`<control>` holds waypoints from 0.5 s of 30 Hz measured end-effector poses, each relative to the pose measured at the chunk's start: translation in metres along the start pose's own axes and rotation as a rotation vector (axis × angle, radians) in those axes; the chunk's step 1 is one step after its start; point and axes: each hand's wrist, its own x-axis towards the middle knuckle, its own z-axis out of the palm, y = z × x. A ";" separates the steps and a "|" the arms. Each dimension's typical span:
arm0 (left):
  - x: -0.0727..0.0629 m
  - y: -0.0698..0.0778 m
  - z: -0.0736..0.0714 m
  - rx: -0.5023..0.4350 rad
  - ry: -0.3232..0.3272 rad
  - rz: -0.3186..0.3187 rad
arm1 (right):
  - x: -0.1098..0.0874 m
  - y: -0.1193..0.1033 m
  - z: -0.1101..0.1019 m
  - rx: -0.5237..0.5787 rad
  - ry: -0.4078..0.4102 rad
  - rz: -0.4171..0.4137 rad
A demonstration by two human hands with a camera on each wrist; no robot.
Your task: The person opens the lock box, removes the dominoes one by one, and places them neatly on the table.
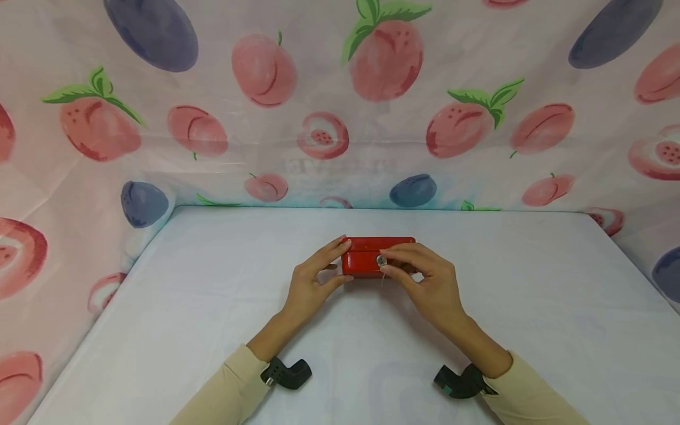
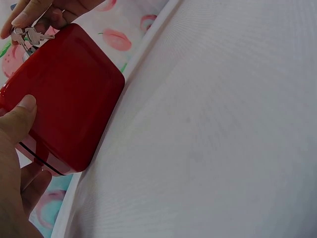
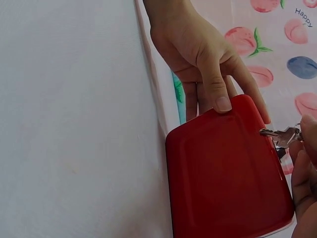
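Note:
A small red lockable metal box [image 1: 363, 260] stands on the white table in the head view, its keyhole side showing. My left hand [image 1: 313, 283] grips the box's left end, thumb on the near broad face and fingers on the far side. With thumb and fingers, my right hand [image 1: 432, 280] pinches a key at the lock [image 1: 381, 260]. A second key [image 3: 271, 133] hangs loose on the same ring, clearer in the right wrist view. In the left wrist view, the keys [image 2: 32, 37] sit at the box's upper edge. The pinched key's blade is hidden.
A white cloth covers the table [image 1: 186, 330]. Behind it hangs a pink curtain [image 1: 319, 77] printed with peaches and dark plums, which also runs down the left side. Each wrist carries a black camera mount [image 1: 287, 374].

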 end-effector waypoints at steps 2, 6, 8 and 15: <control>0.000 0.000 0.000 -0.002 0.001 0.001 | 0.001 -0.001 0.000 -0.006 0.001 -0.002; 0.000 -0.001 0.000 -0.002 0.003 0.010 | 0.002 -0.001 0.000 -0.011 0.001 -0.003; 0.000 -0.001 0.000 -0.005 0.002 0.015 | 0.002 -0.001 0.000 -0.010 -0.003 -0.001; 0.000 -0.001 0.000 -0.023 -0.002 0.013 | 0.003 -0.003 -0.002 -0.030 -0.019 -0.014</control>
